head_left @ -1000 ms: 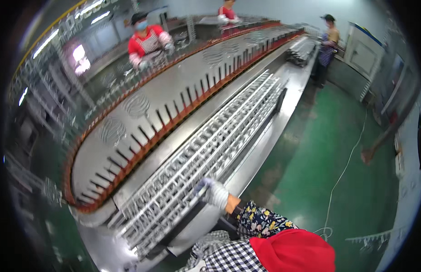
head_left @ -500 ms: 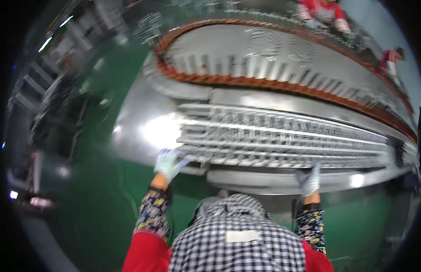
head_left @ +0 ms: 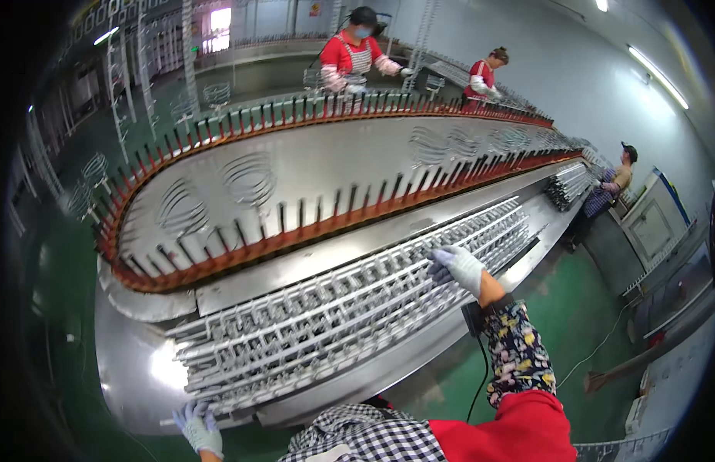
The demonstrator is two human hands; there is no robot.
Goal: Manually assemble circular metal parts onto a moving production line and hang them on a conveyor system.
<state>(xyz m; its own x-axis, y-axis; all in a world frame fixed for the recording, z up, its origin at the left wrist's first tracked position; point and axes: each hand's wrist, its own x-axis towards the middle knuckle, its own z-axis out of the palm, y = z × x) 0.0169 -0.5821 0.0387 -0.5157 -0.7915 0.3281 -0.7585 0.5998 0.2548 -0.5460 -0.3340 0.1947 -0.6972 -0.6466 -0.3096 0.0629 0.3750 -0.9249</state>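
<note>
R hand (head_left: 457, 266) fingers spread on wire rack (head_left: 334, 316); L hand (head_left: 197, 428) fingers spread at rack edge.

Right hand (head_left: 457, 267) touches the metal rack (head_left: 334, 323); left hand (head_left: 198, 427) grips its edge.

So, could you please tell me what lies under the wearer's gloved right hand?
The right hand rests on rows of silvery metal wire parts laid along a shiny steel table. The parts directly beneath the palm are covered by the glove.
</note>
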